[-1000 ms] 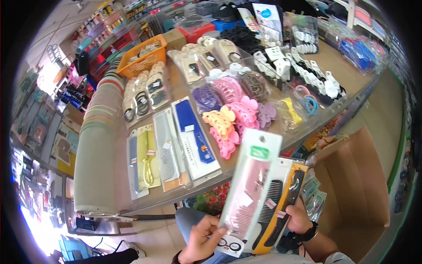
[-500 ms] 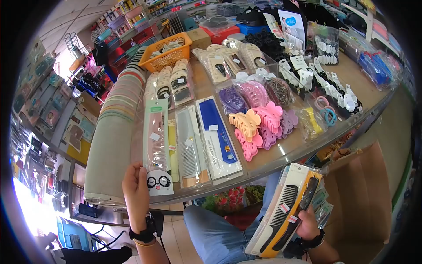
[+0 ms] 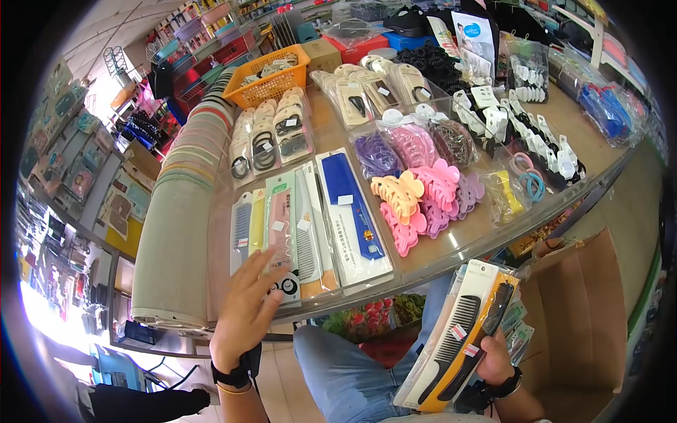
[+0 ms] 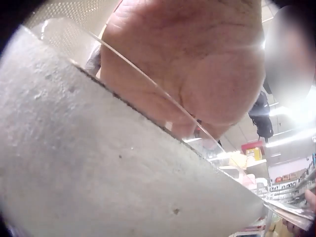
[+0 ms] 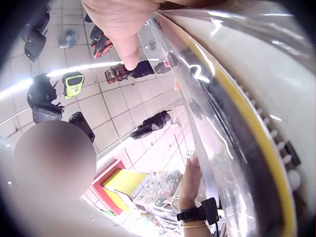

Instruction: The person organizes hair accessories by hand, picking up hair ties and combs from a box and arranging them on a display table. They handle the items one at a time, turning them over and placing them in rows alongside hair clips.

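A packaged pink comb (image 3: 282,204) lies among other packaged combs at the table's front left, overlapping a grey comb (image 3: 307,247). My left hand (image 3: 247,307) is over its lower end with fingers extended, partly covering its panda-face card. On its left are a yellow pack (image 3: 257,213) and a blue-grey comb (image 3: 241,225). Low in front of me, my right hand (image 3: 496,361) grips a stack of packaged combs (image 3: 460,328), a black one on an orange card on top. In the right wrist view, the clear wrapping (image 5: 217,133) runs close beside the thumb.
To the right of the combs lie a blue comb pack (image 3: 347,204) and flower-shaped hair claws (image 3: 398,197). A clear edging (image 3: 437,254) lines the table front. At left is a thick roll (image 3: 173,261); an open cardboard box (image 3: 575,310) stands at right.
My left hand has laid the pink comb pack on the table, shifted it right beside the grey comb, and loosened its pinch. The right hand keeps its stack, now lower and further right.
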Demonstrator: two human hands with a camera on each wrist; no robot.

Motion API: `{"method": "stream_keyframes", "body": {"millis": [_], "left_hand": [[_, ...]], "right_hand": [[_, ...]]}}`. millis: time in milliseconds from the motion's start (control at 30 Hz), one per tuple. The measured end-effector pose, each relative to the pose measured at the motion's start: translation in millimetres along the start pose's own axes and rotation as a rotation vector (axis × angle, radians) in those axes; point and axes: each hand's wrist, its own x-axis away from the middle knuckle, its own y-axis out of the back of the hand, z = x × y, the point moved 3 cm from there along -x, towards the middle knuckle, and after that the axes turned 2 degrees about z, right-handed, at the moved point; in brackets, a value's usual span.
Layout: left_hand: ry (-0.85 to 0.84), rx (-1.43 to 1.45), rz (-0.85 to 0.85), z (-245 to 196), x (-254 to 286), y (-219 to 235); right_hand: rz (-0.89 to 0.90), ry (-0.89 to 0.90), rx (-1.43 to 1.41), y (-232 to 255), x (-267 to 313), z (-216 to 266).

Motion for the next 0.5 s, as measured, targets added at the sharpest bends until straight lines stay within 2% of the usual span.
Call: {"method": "stream_keyframes", "body": {"millis": [33,100,200,500], "left_hand": [[0.003,0.001,0.000,-1.9,-0.8,0.7],[0.095,0.076,0.108,-1.9,-1.5,-1.9],[0.111,0.067,0.110,-2.9,-2.2,-1.9],[0.181,0.023,0.008,-5.8,1.1,-2.8]], "right_hand": [[0.001,-0.003,0.001,0.3,-0.1,-0.6],[-0.005,-0.007,-0.009,2.6,0.0,-2.6],[-0.014,0.001,-0.019,4.4,0.6,-3.9],[-0.004,0.004,-0.031,6.6,2.2,-3.2]]}}
